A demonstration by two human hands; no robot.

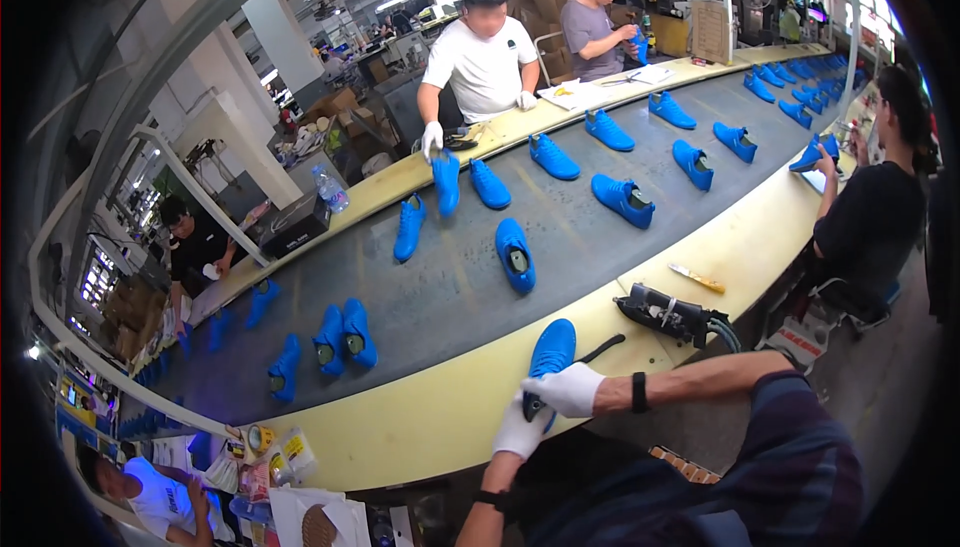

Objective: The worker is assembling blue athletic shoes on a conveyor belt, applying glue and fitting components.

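A blue shoe [553, 345] is at the near edge of the cream ledge, its toe pointing away from me. My left hand [520, 434], in a white glove, is closed round the heel end. Over the shoe's opening lies my right hand [568, 390], also gloved in white, with its fingers bent onto the collar. The gloves hide most of the heel and the opening. Just right of the shoe rests a thin black strip-like tool [603, 348]. Farther right is a black cylindrical tool [660, 315] with hoses or cables at its end.
Many blue shoes stand along the grey conveyor belt [440, 317]. A yellow-handled tool [697, 278] lies on the right ledge. Across the belt, a person [483, 62] in white gloves grips a blue shoe [446, 185]. Another person [875, 197] sits at right. Tape [260, 438] lies at lower left.
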